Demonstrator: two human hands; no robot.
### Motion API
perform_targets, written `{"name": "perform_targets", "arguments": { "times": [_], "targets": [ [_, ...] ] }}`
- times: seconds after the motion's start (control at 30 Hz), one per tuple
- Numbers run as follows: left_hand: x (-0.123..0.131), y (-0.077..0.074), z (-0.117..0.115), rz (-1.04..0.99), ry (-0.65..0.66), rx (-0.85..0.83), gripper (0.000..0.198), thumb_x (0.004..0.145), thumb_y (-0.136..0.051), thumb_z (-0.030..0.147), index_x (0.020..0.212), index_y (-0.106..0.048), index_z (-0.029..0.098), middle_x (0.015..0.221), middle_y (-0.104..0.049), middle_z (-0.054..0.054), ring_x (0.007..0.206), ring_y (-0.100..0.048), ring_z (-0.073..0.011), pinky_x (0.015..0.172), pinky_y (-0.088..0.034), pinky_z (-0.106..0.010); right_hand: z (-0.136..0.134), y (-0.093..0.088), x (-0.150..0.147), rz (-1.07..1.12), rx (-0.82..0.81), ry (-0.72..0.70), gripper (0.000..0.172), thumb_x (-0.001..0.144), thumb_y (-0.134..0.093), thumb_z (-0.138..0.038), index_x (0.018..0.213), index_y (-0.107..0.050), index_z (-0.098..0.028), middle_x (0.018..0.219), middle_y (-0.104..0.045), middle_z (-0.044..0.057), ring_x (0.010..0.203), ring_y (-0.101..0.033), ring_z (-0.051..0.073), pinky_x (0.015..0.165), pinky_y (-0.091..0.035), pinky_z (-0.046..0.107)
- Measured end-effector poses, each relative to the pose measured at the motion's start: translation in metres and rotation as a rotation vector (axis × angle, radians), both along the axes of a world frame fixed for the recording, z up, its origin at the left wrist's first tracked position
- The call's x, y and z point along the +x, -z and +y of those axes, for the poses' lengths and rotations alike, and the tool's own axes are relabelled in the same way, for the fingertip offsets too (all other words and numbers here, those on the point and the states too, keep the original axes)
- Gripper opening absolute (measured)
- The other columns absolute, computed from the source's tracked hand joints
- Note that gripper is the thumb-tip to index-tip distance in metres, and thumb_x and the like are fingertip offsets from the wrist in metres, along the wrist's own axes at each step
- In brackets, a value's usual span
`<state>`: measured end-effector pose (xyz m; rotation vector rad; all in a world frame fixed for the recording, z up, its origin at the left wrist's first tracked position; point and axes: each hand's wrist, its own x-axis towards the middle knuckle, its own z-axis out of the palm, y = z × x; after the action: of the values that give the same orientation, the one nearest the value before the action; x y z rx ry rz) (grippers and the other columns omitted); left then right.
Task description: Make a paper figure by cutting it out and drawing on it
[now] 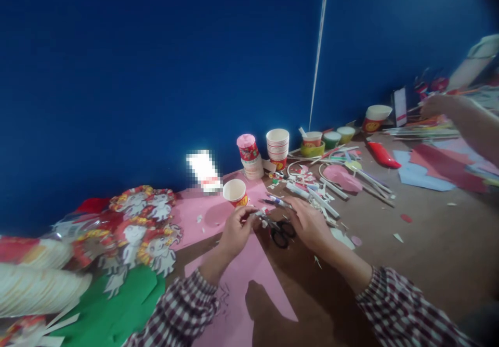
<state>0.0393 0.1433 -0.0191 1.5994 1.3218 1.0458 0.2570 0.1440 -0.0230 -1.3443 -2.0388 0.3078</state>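
Note:
My left hand [237, 231] is in the middle, thumb and forefinger pinched on something small and pale that I cannot make out. My right hand [310, 223] is to its right, fingers closed around a pen [277, 201] that points left. Between the hands lie black-handled scissors [283, 233] on the brown table. Just beyond my left hand stands a paper cup [235, 192] on pink paper [202, 211]. Another pink sheet [234, 284] lies under my left forearm, with dark marks on it.
Cut-out paper figures [134, 238] and green paper [117, 305] lie at the left, near stacked cups [39, 284]. A cup stack [277, 146] stands by the blue wall. Scraps, markers [323, 201] and a red tube [383, 154] lie right. Another person's arm [463, 120] reaches in.

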Motion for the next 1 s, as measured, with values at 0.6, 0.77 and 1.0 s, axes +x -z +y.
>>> {"name": "perform_targets", "arguments": {
  "times": [0.6, 0.77, 1.0],
  "targets": [
    [-0.012, -0.004, -0.008, -0.634, -0.117, -0.396, 0.034, 0.067, -0.08, 0.029, 0.096, -0.069, 0.014, 0.096, -0.07, -0.006, 0.087, -0.065, -0.0146, 0.097, -0.047, -0.037, -0.003, -0.006, -0.005, 0.055, 0.033, -0.15, 0.025, 0.091, -0.046, -0.015, 0.107, -0.064, -0.021, 0.104, -0.067, 0.007, 0.098, -0.058, 0.022, 0.089, -0.044, 0.035],
    [-0.01, 0.0, -0.006, -0.664, -0.111, -0.398, 0.035, 0.065, -0.081, 0.03, 0.093, -0.068, 0.014, 0.093, -0.069, -0.005, 0.084, -0.065, -0.0133, 0.094, -0.049, -0.035, -0.004, -0.005, -0.004, 0.02, 0.023, -0.119, 0.025, 0.092, -0.046, -0.017, 0.108, -0.065, -0.021, 0.105, -0.067, 0.007, 0.1, -0.057, 0.022, 0.088, -0.044, 0.035],
    [-0.01, 0.0, -0.004, -0.623, -0.104, -0.394, 0.034, 0.067, -0.08, 0.031, 0.094, -0.068, 0.013, 0.093, -0.069, -0.006, 0.085, -0.065, -0.0139, 0.092, -0.049, -0.034, -0.004, -0.006, -0.004, 0.008, 0.023, -0.116, 0.025, 0.093, -0.045, -0.02, 0.107, -0.066, -0.021, 0.104, -0.068, 0.007, 0.099, -0.058, 0.023, 0.088, -0.045, 0.036]
  ]
}}
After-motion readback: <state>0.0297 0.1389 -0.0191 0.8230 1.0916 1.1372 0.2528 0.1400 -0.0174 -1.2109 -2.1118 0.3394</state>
